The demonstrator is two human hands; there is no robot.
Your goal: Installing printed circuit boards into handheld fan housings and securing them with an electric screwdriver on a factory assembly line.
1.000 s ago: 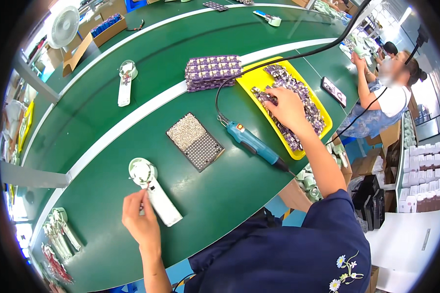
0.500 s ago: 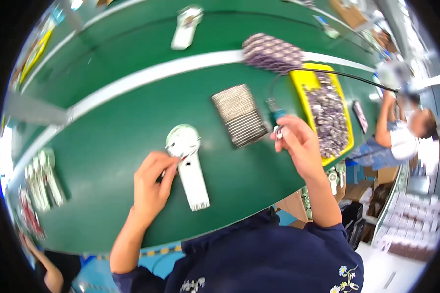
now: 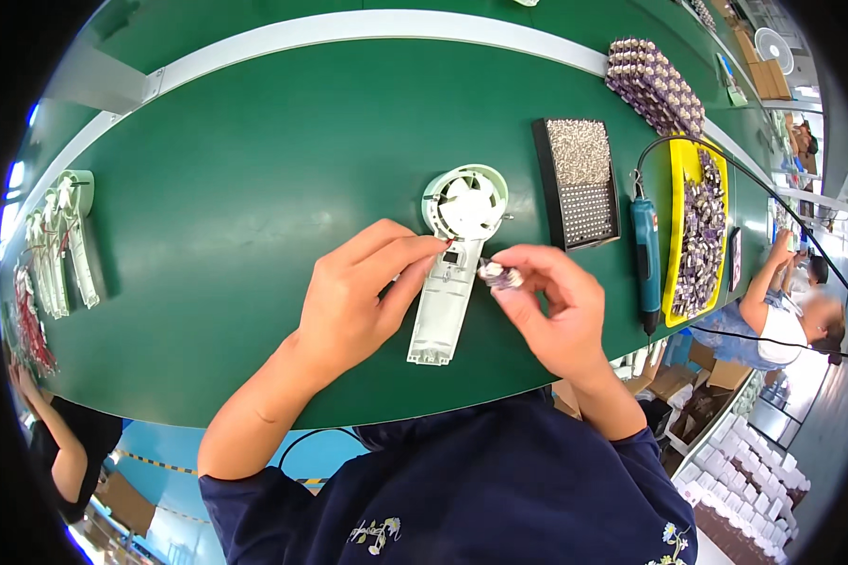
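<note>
A pale green handheld fan housing (image 3: 440, 315) lies open on the green table, its round head with white blades pointing away from me. My left hand (image 3: 358, 292) pinches a thin red wire (image 3: 450, 242) at the fan's neck. Between the thumb and fingers of my right hand (image 3: 561, 306) is a small purple circuit board (image 3: 499, 274) with whitish parts, held just right of the housing. Its exact shape is partly covered by the fingers.
To the right are a black tray of small screws (image 3: 579, 184), a blue-green electric screwdriver (image 3: 645, 254) on a cord, a yellow bin (image 3: 675, 226) of purple boards and stacked boards (image 3: 655, 85). More fan housings (image 3: 61, 250) and red wires (image 3: 33, 325) lie left. Other people sit at both sides.
My right hand has come from beside the screwdriver to the fan's neck, bringing the small board. My left hand stays at the neck. The whole view has shifted, so the table items appear displaced.
</note>
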